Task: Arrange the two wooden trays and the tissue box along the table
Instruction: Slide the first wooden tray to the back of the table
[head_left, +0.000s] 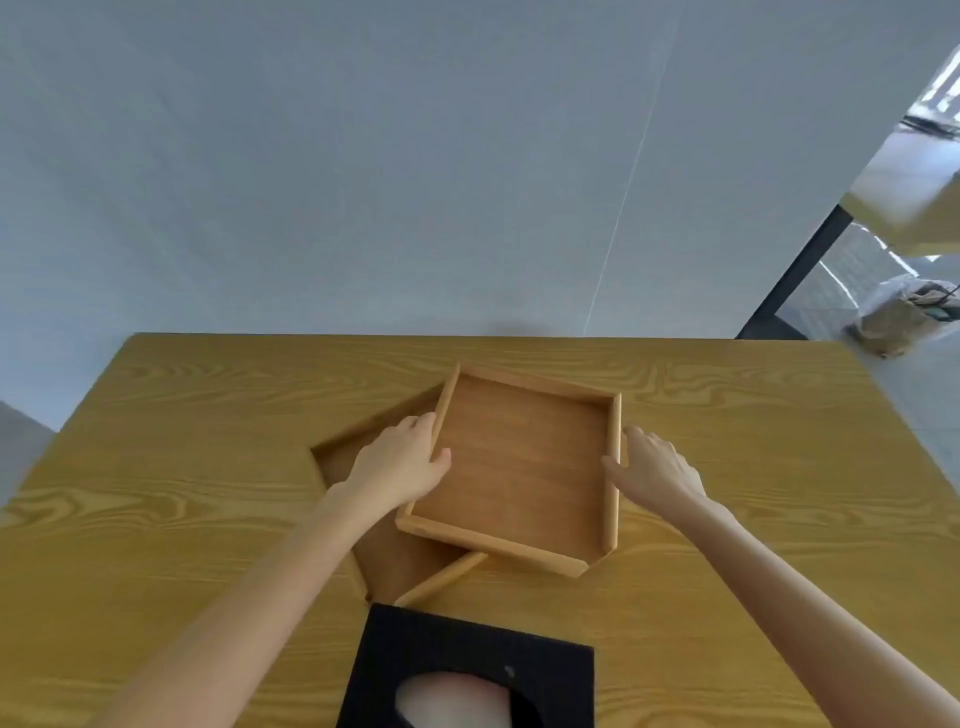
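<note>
A square wooden tray (519, 467) is held above the middle of the table, tilted and turned a little. My left hand (402, 462) grips its left rim, thumb inside. My right hand (652, 467) grips its right rim. Under it lies a second wooden tray (400, 566), turned at an angle and mostly hidden by the upper tray and my left arm. A black tissue box (467, 644) with a white tissue in its oval opening stands at the near edge, just in front of the lower tray's corner.
The wooden table (753, 467) stretches left and right of the trays. A grey wall stands right behind its far edge. At the far right are another table with a black leg (800, 270) and a bag (898, 312) on the floor.
</note>
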